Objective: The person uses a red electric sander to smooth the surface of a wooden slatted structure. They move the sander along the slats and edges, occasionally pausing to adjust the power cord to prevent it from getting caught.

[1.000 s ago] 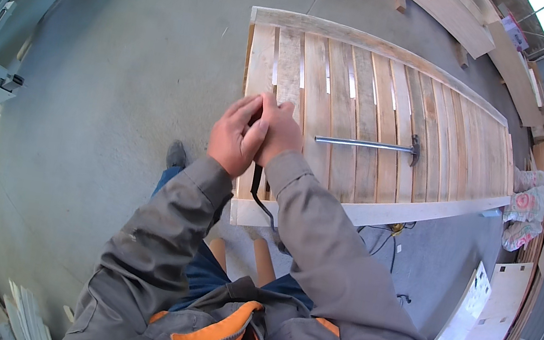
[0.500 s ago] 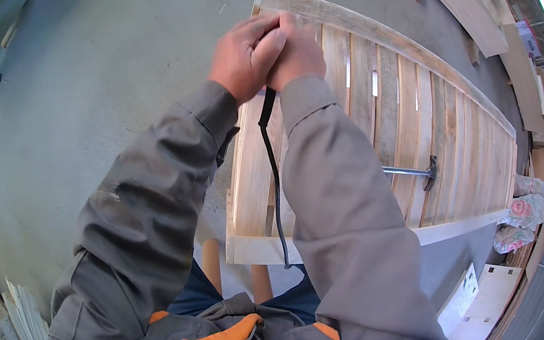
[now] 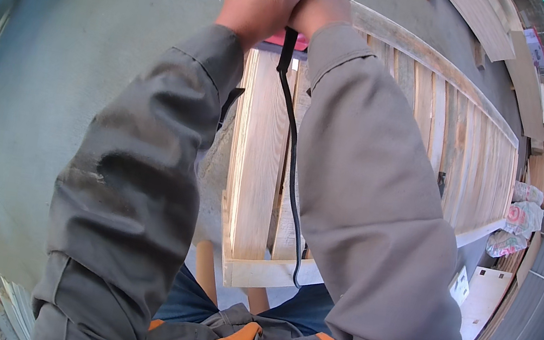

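Note:
Both my arms stretch forward to the far end of a slatted wooden frame (image 3: pixel 262 161). My left hand (image 3: pixel 259 1) and my right hand (image 3: pixel 321 0) are closed together over a corded power tool (image 3: pixel 296 41). Only a strip of its red body and a dark lower edge show beneath the hands, so its exact kind is hidden. Its black cord (image 3: pixel 295 145) runs back between my forearms and over the near rail. Behind my right forearm, a small part of the hammer's head (image 3: pixel 441 183) shows on the slats.
Round wooden legs (image 3: pixel 205 270) stand under the frame's near end. Plastic-wrapped bundles (image 3: pixel 524 217) sit beyond its right end. Long boards (image 3: pixel 477 17) lie at the far right, pale panels (image 3: pixel 484 303) lean at the right, and wood strips (image 3: pixel 15 307) lie at the lower left.
Both hands have moved farther away over the frame, with the tool under them and the cord drawn along. My right forearm now covers most of the hammer.

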Tool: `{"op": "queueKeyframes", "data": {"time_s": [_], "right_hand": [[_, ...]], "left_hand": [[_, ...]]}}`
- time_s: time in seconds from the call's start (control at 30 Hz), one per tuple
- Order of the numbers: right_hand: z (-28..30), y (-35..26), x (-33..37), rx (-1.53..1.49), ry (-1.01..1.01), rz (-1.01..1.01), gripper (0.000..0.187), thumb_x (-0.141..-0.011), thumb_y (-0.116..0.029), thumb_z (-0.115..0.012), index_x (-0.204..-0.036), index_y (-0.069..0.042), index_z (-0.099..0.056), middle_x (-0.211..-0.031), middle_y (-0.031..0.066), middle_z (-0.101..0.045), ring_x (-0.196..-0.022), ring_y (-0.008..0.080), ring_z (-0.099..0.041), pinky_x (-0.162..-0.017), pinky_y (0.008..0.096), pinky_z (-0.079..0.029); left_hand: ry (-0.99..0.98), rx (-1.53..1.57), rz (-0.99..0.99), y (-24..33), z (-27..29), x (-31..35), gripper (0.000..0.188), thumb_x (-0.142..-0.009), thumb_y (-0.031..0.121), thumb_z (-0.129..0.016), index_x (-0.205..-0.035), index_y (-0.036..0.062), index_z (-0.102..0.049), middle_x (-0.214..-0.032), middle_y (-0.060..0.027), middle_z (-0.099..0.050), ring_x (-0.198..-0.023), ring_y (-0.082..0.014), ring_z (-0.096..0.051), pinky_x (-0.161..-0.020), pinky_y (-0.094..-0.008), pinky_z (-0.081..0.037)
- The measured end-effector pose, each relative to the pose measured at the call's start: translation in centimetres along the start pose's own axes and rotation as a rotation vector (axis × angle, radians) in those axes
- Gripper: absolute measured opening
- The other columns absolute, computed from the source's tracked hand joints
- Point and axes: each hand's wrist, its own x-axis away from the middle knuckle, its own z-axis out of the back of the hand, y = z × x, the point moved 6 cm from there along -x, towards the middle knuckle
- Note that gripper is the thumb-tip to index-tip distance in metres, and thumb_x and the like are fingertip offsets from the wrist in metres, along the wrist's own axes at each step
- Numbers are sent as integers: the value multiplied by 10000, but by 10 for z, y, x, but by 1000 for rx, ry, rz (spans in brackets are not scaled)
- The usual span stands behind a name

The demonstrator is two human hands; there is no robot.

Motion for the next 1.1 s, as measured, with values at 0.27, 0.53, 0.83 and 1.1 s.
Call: {"op": "queueKeyframes", "data": {"time_s": [0.27, 0.53, 0.83, 1.1], "right_hand": [[9, -4, 0, -24, 22, -1, 516, -902, -291, -699, -1372, -105, -597, -1316, 228, -678, -1250, 391, -663, -1053, 458, -558], [-4, -4, 41, -41, -18, 48, 462, -920, -288, -656, -1347, -124, -587, -1345, 265, -632, -1211, 423, -671, -1011, 474, -567], [5, 6, 177, -95, -25, -18, 469, -900, -308, -693, -1304, -141, -525, -1199, 288, -613, -1027, 462, -706, -881, 511, -592], [-2, 11, 290, -168, -46, -13, 605, -900, -366, -740, -1414, -152, -503, -1215, 245, -585, -988, 417, -712, -837, 467, -598]], "left_hand": [[-1, -27, 8, 6, 0, 0, 546, -1001, 405, -586, -1235, -69, -722, -1119, -190, -780, -1020, -237, -724, -921, -328, -548], [35, -118, -108, 16, 10, 45, 485, -994, 338, -582, -1253, -48, -721, -1153, -207, -772, -1064, -249, -722, -965, -331, -536], [22, -164, -126, 67, 2, 166, 462, -969, 342, -608, -1279, 14, -707, -1297, -206, -703, -1187, -385, -673, -1009, -415, -534], [-27, -153, -42, 97, 6, 275, 531, -961, 354, -628, -1352, -2, -671, -1388, -224, -655, -1219, -385, -668, -1025, -410, -540]]}}
